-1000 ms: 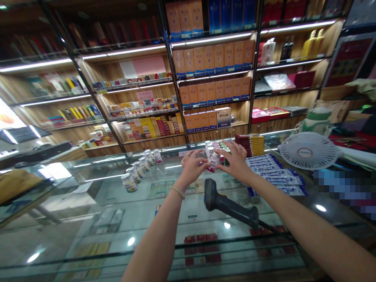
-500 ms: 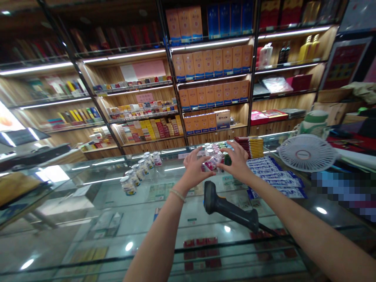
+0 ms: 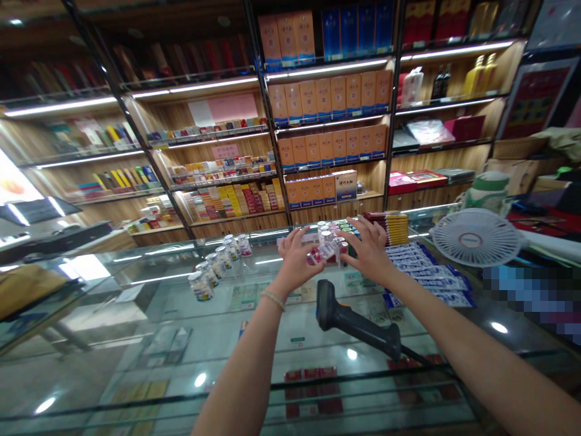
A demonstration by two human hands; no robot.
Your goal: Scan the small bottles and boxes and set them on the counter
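Jars (image 3: 347,230) partly vanish behind the open right hand (image 3: 365,247), while the left hand (image 3: 298,257) grips a tilted jar (image 3: 324,249).

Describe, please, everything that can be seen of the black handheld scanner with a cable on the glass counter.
The scanner looks like hard plastic, with a broad head, a long handle and a small orange part near the neck. It lies on the glass counter, head toward the left, handle slanting down to the right. A dark cable leaves the handle's end. Neither hand touches it. Its scanning window cannot be made out.
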